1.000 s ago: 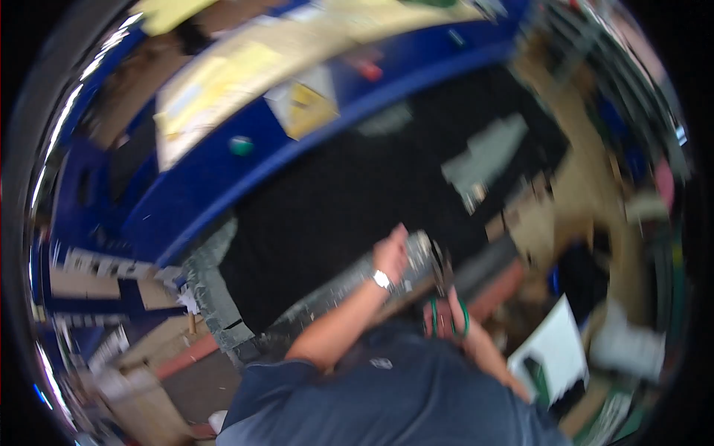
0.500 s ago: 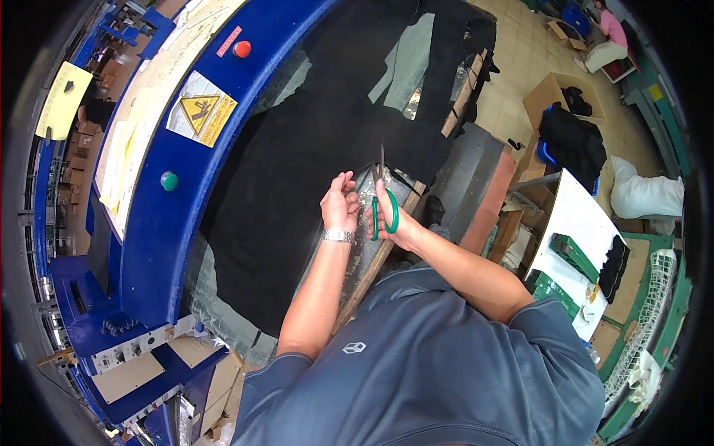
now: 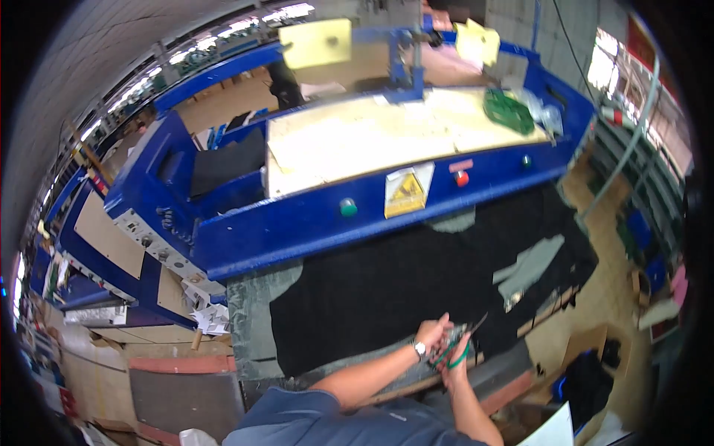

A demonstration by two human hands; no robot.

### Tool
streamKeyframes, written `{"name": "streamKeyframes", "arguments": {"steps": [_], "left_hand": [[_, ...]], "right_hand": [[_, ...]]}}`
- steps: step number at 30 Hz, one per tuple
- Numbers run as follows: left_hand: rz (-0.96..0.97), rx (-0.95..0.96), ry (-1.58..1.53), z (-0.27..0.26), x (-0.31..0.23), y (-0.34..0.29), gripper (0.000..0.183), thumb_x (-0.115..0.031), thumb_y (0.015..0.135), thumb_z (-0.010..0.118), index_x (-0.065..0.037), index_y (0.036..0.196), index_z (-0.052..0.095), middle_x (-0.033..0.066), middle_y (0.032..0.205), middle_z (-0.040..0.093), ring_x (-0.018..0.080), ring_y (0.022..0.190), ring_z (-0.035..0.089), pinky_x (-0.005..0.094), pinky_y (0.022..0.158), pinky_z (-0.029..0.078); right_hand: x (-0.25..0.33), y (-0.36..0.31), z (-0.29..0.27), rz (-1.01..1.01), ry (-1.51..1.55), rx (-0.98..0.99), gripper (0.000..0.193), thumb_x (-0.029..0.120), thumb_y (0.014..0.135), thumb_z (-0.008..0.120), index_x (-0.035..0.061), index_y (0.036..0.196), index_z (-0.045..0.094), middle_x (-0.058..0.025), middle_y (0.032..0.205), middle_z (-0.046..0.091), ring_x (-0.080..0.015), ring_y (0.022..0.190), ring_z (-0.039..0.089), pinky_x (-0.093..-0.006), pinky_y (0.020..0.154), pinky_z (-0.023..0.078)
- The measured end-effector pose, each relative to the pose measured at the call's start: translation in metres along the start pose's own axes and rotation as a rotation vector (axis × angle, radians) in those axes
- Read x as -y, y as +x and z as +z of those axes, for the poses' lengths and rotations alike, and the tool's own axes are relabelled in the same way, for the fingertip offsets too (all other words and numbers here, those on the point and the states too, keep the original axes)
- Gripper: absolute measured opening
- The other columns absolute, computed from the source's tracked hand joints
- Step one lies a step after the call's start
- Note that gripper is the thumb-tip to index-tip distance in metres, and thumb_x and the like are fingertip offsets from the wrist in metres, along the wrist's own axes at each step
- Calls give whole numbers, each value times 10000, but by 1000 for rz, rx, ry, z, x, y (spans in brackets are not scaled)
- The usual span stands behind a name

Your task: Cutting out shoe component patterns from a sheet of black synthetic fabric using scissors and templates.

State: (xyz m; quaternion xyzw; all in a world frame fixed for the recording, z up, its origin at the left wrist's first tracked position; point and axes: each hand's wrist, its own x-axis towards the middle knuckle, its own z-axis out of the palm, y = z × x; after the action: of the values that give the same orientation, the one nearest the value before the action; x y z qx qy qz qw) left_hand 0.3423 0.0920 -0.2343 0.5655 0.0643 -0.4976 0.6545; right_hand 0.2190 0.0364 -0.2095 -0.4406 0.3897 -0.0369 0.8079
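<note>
My right hand grips a pair of green-handled scissors, their dark blades pointing away and to the right. Close beside it on the left is my left hand, wearing a metal wristwatch. Its fingers are curled near the scissors, and whatever they may hold is too small and blurred to make out. Both hands are over the near edge of a large black sheet of fabric. This sheet has cut-out gaps showing a grey-green surface beneath, farther right.
Beyond the fabric stands a blue press beam with a green button, a red button and a yellow warning sign. A wooden strip edges the table. At lower right are a cardboard box and dark cloth.
My view has swung up and left, bringing the whole press into sight and my hands lower right. The scissors stay in my right hand, with my left hand still close beside it.
</note>
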Motion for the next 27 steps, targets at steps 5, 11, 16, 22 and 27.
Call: {"name": "streamKeyframes", "arguments": {"steps": [5,11,16,22,27], "left_hand": [[86,-44,74,3,3,9,426,-451,1031,624,-59,1089,781,4,685,621,83,517,540,258,444,401],[527,-3,685,-8,-32,-35,411,-174,944,707,-82,1329,596,97,819,699,196,610,694,360,554,560],[751,-87,1411,-18,-35,-21,444,-214,823,773,-100,1230,638,107,1075,588,278,1088,654,463,810,543],[958,95,1363,-30,-56,-18,355,-147,803,758,-101,1139,651,68,1120,601,238,1254,552,445,963,413],[907,230,1314,-35,-58,-13,355,-120,843,719,-84,1185,631,78,1319,622,247,1264,572,486,1034,379]], "right_hand": [[4,20,4,24,103,-39,815,945,855,338,186,890,631,32,673,602,-150,569,619,-284,502,499],[5,20,7,52,139,-100,832,959,823,387,151,748,571,3,619,561,-203,582,619,-362,580,565],[6,28,7,55,118,-155,897,990,776,407,108,768,570,-32,667,566,-239,649,617,-402,687,570],[13,36,11,41,139,-182,912,997,756,427,98,775,577,-48,692,567,-251,650,610,-410,686,569],[10,34,16,20,124,-235,910,996,759,428,95,777,559,-33,664,548,-237,599,580,-396,619,555]]}}
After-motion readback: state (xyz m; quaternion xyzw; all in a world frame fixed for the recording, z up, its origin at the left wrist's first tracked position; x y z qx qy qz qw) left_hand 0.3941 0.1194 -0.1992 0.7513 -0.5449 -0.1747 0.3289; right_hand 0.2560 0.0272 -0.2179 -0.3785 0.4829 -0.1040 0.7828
